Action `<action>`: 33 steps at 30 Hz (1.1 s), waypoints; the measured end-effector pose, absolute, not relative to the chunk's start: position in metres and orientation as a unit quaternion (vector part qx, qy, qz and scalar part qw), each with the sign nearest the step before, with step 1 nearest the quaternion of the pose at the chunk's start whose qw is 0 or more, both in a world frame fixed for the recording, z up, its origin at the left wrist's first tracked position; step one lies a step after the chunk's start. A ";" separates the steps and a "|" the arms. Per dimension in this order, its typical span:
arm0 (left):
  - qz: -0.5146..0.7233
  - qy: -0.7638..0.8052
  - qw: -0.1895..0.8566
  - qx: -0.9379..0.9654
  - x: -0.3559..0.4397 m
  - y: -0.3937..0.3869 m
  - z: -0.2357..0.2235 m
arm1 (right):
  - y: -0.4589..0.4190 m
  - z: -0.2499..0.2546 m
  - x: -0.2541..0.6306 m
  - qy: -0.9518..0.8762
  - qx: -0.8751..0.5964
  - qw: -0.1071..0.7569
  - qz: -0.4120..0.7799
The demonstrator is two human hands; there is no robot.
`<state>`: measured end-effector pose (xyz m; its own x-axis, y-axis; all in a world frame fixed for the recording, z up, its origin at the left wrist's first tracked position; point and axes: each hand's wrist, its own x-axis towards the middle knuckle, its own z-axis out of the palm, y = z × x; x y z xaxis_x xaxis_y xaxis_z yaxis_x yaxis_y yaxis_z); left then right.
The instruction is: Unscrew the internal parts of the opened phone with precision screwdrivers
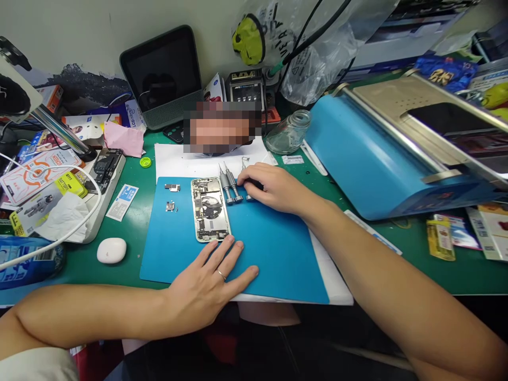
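An opened smartphone [211, 209] lies on the blue mat [273, 254], its inner parts exposed. My left hand [208, 280] rests open on the mat, fingers spread, with fingertips at the phone's lower edge. Right of the phone lie two grey precision screwdrivers [230, 185] side by side. Beside them, my right hand [270, 185] is curled over a third screwdriver [249, 198]; its knob and tip show, while the fingers hide its middle. Left of the phone are a small metal part [172, 188] and several tiny pieces [170, 206].
White paper [170, 159] sticks out from under the mat. Behind it are a glass jar [289, 132] and a dark tablet-like screen [162, 74]. A large blue machine [357, 159] stands at right. A white earbud case [111, 250] and a white cable [89, 180] are at left.
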<state>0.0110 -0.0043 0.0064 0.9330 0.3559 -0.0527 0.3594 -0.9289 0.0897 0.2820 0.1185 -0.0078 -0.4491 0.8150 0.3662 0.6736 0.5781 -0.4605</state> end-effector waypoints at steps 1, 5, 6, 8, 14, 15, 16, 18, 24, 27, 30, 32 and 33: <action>-0.016 0.183 0.048 0.982 0.011 -0.004 0.006 | 0.118 -0.008 0.282 -0.842 -0.441 0.285 0.127; -0.016 0.181 0.043 0.982 0.011 -0.004 0.007 | 0.117 -0.006 0.281 -0.841 -0.437 0.290 0.134; -0.017 0.179 0.042 0.983 0.011 -0.004 0.007 | 0.117 -0.006 0.280 -0.840 -0.437 0.292 0.137; -0.019 0.178 0.042 0.983 0.011 -0.004 0.008 | 0.116 -0.005 0.280 -0.837 -0.438 0.294 0.144; -0.020 0.179 0.035 0.983 0.012 -0.004 0.010 | 0.116 -0.006 0.280 -0.840 -0.432 0.296 0.142; -0.021 0.178 0.037 0.983 0.012 -0.004 0.010 | 0.116 -0.006 0.280 -0.841 -0.428 0.300 0.139; -0.020 0.177 0.039 0.983 0.012 -0.004 0.010 | 0.116 -0.006 0.280 -0.842 -0.423 0.305 0.136; -0.019 0.178 0.042 0.983 0.012 -0.004 0.010 | 0.116 -0.007 0.280 -0.843 -0.415 0.317 0.129; -0.024 0.177 0.046 0.983 0.012 -0.004 0.009 | 0.114 -0.004 0.280 -0.842 -0.406 0.335 0.117; -0.027 0.178 0.044 0.983 0.012 -0.003 0.009 | 0.113 -0.001 0.278 -0.840 -0.408 0.331 0.132; -0.031 0.177 0.042 0.983 0.012 -0.003 0.010 | 0.112 0.000 0.276 -0.839 -0.408 0.327 0.150; -0.031 0.175 0.039 0.983 0.013 -0.003 0.010 | 0.112 0.001 0.275 -0.839 -0.412 0.319 0.155; -0.031 0.175 0.037 0.983 0.013 -0.003 0.010 | 0.112 0.001 0.274 -0.841 -0.412 0.313 0.156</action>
<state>0.0130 -0.0035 0.0100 0.9369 0.3419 -0.0733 0.3464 -0.9360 0.0618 0.2745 0.1115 0.0011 -0.4645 0.7911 0.3981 0.5962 0.6117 -0.5199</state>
